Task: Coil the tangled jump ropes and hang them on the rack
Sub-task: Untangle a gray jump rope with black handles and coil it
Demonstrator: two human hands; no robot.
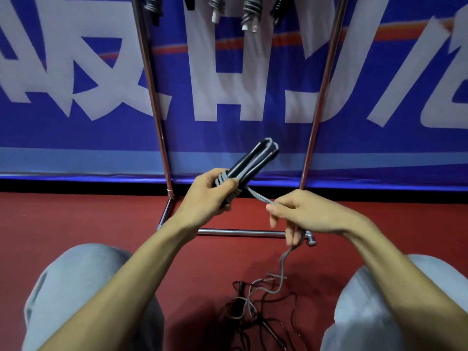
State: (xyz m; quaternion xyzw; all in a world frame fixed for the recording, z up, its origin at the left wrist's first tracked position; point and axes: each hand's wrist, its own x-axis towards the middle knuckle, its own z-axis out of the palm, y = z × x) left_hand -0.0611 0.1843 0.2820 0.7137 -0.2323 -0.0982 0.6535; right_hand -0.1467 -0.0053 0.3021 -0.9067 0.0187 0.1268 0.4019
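A: Wrapping is under way: the grey rope (255, 195) is wound round the black handles (249, 162), which are clenched in the left hand (210, 196); the free end is pinched by the right hand (301, 214).

B: Left over?

A: A tangled pile (255, 305) of thin dark and grey cord is seen on the red floor (101, 219). Finished bundles (249, 13) are already hung on the shiny chrome rack (154, 102).
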